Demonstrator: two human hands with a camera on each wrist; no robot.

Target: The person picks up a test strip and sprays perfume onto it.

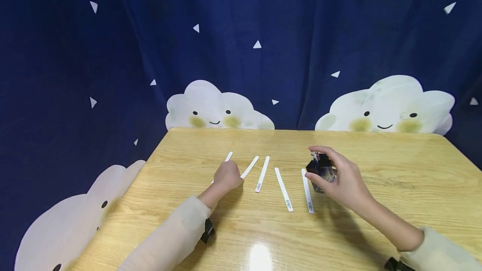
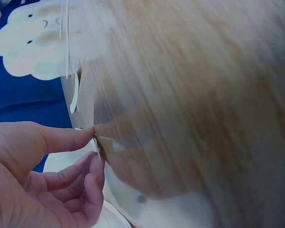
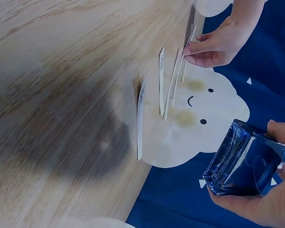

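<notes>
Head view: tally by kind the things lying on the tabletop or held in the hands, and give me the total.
White strips: 5
Glass bottle: 1
Total: 6

Dark blue curtain [image 1: 233,3] right across back, folds running down, small white triangles [image 1: 257,45] scattered all over! Smiling cloud [image 1: 211,101] peeking above far edge of wood-grain table [image 1: 406,170], yellowish cheeks; matching cloud [image 1: 395,97] over right. Third cloud [image 1: 67,225] down left side. Bright glare [image 1: 260,257] on near tabletop!
</notes>
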